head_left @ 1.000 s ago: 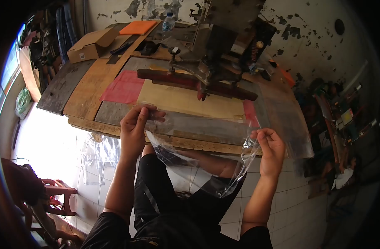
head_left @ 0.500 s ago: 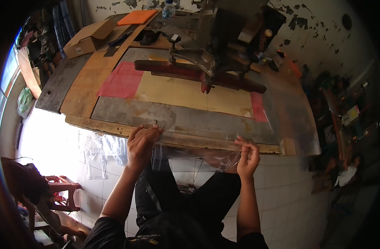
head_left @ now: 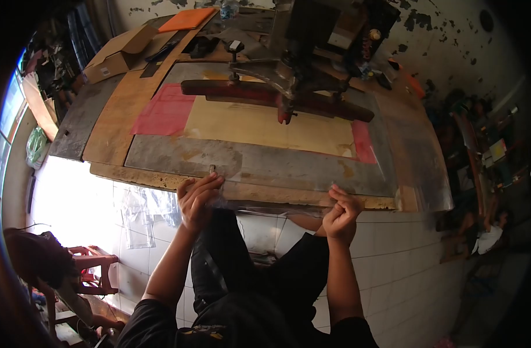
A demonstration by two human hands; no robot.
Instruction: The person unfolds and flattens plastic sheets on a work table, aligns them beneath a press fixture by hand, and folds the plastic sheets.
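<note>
At the front edge of the worktable, my left hand [head_left: 199, 202] is closed in a pinch on one end of a clear plastic sheet [head_left: 268, 205]. My right hand [head_left: 341, 216] pinches the sheet's other end, fingers closed. The film spans between both hands along the wooden edge; its outline is hard to see. A small metal stop [head_left: 212, 169] stands on the grey plate [head_left: 283, 172] just beyond my left fingertips. Behind that lies a yellow sheet [head_left: 265, 124] with pink patches at its ends. A long dark metal bar [head_left: 236, 91] of a press hangs above it.
More clear plastic [head_left: 142, 211] hangs off the table's front left. A cardboard box [head_left: 117, 53] and an orange folder [head_left: 187, 19] lie at the back left. A person [head_left: 42, 261] is at the lower left near a red stool [head_left: 96, 264]. Another person [head_left: 486, 238] is far right.
The plastic sheet between my hands has risen from hanging below the table edge to lie near it. My right hand has turned inward, its fingers more curled. The view has shifted slightly.
</note>
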